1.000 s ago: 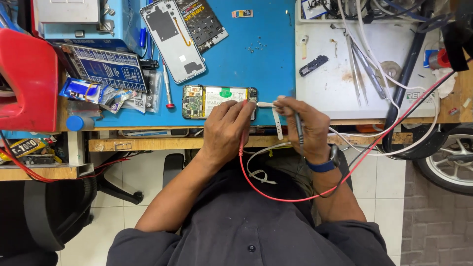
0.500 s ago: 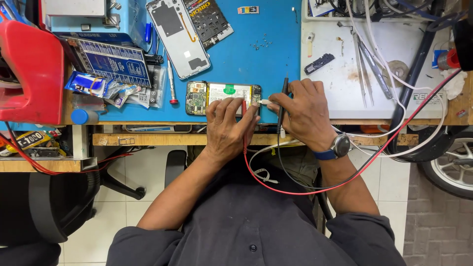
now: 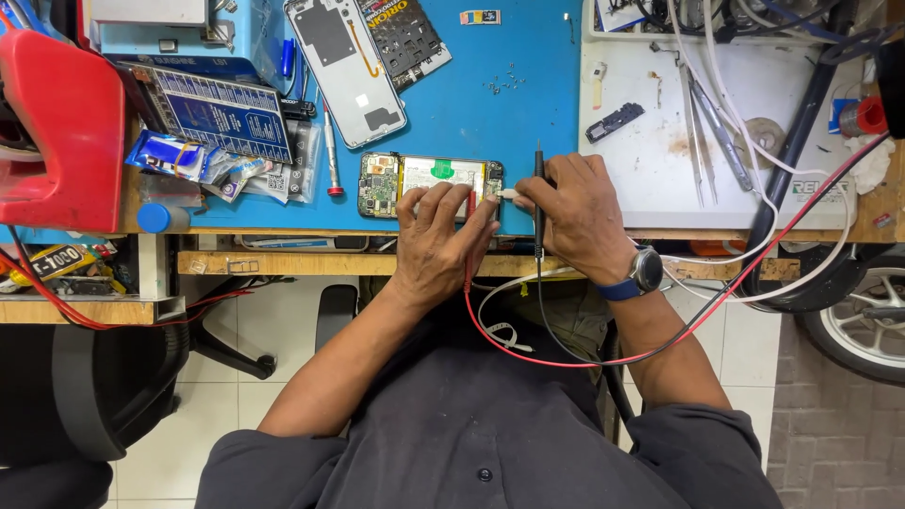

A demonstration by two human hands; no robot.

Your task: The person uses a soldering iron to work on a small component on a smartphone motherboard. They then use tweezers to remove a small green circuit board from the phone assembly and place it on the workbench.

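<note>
Both hands work at the near edge of the blue worktop (image 3: 490, 123). Left hand (image 3: 436, 236) lies over the opened phone (image 3: 429, 184), fingers curled around a red probe (image 3: 469, 209) pressed to the phone's right end. Right hand (image 3: 580, 212) pinches a black probe (image 3: 539, 193) that stands roughly upright, tip pointing away from the person. Opened phone lies flat with its long axis running left to right, circuit board at the left end. A detached phone back cover (image 3: 347, 68) lies farther back.
</note>
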